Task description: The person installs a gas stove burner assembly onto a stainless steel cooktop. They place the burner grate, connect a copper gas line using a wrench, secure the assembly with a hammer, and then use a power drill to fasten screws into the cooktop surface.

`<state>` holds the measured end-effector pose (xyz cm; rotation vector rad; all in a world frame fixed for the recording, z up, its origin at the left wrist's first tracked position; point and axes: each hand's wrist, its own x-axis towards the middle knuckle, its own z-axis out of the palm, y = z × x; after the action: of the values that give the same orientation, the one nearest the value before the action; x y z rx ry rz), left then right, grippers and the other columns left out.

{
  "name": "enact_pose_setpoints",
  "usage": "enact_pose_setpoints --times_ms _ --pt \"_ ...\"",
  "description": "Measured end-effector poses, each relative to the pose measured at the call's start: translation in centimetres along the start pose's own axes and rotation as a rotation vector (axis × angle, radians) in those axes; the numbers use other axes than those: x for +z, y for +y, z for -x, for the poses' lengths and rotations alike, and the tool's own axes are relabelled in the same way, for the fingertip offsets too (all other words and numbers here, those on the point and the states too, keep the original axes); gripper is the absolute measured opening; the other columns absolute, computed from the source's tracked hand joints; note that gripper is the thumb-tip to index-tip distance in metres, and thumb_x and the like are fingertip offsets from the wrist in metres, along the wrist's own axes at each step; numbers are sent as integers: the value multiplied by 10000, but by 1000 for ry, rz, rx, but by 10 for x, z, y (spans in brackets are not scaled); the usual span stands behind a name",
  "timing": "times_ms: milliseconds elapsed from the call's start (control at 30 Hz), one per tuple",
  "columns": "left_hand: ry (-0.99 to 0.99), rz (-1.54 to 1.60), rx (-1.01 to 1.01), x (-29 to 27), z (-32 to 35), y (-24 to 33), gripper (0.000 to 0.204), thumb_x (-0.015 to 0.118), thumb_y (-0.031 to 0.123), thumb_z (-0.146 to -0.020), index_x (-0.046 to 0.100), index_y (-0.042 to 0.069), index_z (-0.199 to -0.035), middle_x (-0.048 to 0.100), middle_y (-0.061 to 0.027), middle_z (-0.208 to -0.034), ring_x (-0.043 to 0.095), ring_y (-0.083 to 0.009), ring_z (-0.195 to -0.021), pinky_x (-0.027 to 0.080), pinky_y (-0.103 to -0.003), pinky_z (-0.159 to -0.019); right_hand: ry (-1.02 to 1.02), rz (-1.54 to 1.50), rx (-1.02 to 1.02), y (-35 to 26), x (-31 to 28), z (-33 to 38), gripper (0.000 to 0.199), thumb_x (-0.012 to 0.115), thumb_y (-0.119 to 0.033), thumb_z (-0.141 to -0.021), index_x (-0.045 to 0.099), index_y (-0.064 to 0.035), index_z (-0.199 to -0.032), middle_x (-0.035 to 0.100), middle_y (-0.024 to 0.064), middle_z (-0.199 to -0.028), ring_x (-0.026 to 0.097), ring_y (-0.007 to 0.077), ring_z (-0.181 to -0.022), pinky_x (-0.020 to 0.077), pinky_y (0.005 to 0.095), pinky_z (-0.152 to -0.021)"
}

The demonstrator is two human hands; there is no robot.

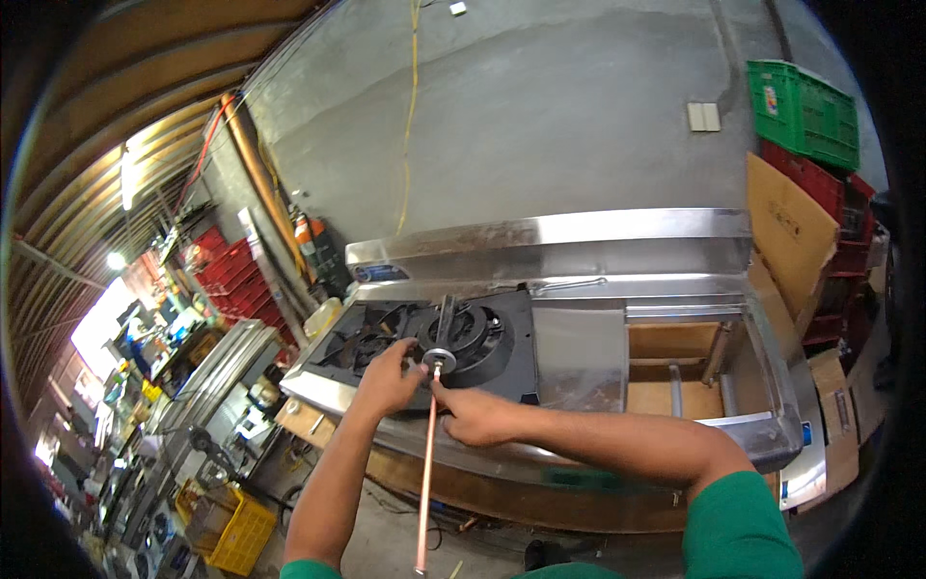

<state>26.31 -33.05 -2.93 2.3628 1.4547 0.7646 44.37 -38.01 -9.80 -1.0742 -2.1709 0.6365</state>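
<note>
A long copper tube (425,492) rises from the lower edge to a small brass-coloured fitting (437,369). The fitting meets a round metal disc (440,359) on the end of a grey metal burner pipe (448,318). My left hand (388,381) is closed on the disc's left side, thumb and fingers at its rim. Just below the fitting, my right hand (477,415) pinches the upper end of the tube; its fingertips are partly hidden. Behind the disc, a black round burner ring (487,352) sits on the black stove top (526,338).
A wrench (571,284) lies along the back of the steel counter (579,357). To the right is an open rectangular bay (666,398). Stacked crates, the top one green (805,111), and a cardboard sheet (791,232) stand farther right. A yellow crate (231,531) is on the floor at left.
</note>
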Motion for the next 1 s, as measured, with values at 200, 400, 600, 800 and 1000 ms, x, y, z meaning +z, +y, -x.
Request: enact_pose_setpoints --times_ms 200,400,600,800,1000 --pt "-192 459 -461 1 33 12 423 537 383 -1027 575 -19 -1157 655 -107 -780 641 -193 -569 502 -327 -502 350 567 -650 3 -70 -79 466 679 -87 -748 650 -115 -1212 640 118 -1200 625 345 -1085 525 447 -910" --pt "6 -92 -278 5 28 -1 430 550 366 -966 656 -49 -925 660 -290 -851 660 -456 -871 489 -506 -776 -391 860 -416 13 -71 -154 394 687 -167 -739 716 -208 -1130 727 111 -1039 678 323 -1023 531 460 -877" --pt "-203 -242 -50 -40 59 -26 381 510 383 -1004 659 35 -1048 669 -240 -848 657 -441 -845 491 -528 -763 -547 812 -478 -19 -80 -139 332 709 -246 -764 697 -130 -1074 716 141 -946 679 378 -930 529 489 -798" --pt "-137 -360 -74 -55 45 -59 355 502 416 -1008 664 107 -1072 689 -189 -906 655 -410 -900 500 -519 -774 -504 549 -536 -8 -91 -135 378 718 -297 -835 645 -102 -1151 665 158 -1084 641 377 -1013 512 475 -852" --pt "5 -207 -14 -41 34 -70 264 567 305 -973 699 79 -1007 683 -154 -977 636 -385 -965 494 -491 -812 -526 347 -465 10 -74 -146 613 720 -389 -858 544 -33 -1325 634 232 -1204 613 412 -1110 486 461 -952"
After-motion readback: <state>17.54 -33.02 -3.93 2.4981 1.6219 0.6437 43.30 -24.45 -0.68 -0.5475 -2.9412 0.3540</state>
